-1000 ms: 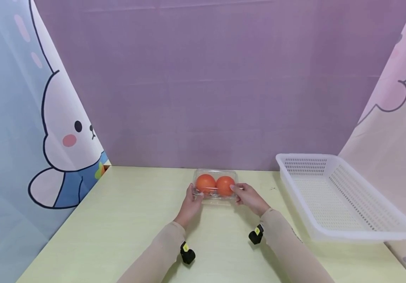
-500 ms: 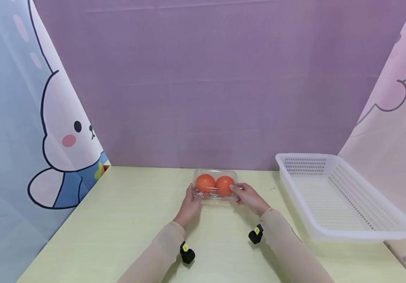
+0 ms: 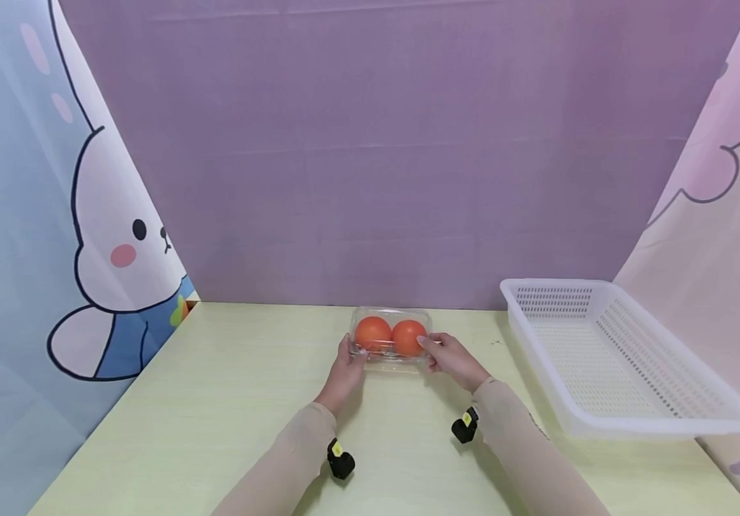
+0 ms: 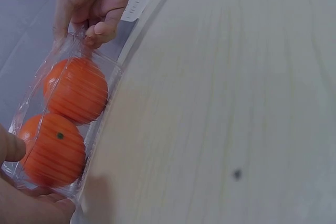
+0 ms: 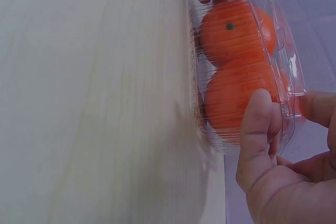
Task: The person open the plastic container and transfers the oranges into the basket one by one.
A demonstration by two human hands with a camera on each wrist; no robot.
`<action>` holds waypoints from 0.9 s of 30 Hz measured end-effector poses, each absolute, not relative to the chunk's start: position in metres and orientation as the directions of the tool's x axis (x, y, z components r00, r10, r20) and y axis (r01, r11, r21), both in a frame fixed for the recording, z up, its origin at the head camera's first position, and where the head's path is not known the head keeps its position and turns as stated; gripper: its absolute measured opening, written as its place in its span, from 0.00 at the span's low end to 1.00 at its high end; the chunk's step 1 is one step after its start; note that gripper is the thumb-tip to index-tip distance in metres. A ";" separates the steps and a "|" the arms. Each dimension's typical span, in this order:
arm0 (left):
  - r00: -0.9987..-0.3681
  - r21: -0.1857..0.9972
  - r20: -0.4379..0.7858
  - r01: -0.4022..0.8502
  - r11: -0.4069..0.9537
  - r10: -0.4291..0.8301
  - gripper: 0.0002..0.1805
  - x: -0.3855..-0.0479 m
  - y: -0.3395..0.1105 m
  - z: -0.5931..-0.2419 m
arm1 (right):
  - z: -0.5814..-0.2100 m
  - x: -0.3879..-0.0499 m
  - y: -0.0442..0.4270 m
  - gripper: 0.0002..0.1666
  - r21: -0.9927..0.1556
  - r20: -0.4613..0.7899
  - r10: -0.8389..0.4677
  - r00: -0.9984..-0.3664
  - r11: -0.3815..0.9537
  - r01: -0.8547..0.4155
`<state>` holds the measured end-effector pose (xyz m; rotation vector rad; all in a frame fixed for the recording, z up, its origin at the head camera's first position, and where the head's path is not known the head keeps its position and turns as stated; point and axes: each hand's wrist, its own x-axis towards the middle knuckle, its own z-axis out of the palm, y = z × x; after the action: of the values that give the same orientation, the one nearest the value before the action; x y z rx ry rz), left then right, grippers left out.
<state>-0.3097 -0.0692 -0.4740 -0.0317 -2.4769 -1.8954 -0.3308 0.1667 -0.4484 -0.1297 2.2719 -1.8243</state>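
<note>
At the far edge of the pale yellow wooden table, a clear, ribbed plastic box sits between two hands; it looks light, flexible and slick, best taken by both ends. The left hand grips its left end; the right hand's fingers pinch the other. Two round orange fruits probably add most weight. Whether its base touches cannot be told.

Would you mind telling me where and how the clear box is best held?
I would take the clear box by its short ends, from left and right together: it is oblong, and the left orange fruit and right orange fruit sit side by side along its length, so support at both ends should keep it level. Its thin walls suggest holding lightly.
</note>
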 end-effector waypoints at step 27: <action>-0.999 0.945 0.040 0.048 0.325 0.032 0.34 -0.313 -0.083 -0.464 | -0.451 -0.333 0.167 0.36 -0.981 -0.107 -0.196 -0.975 0.181 0.071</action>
<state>-0.3130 -0.0831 -0.4641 -0.0772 -2.5456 -1.8163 -0.3331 0.1671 -0.4512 -0.1209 2.2440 -1.8827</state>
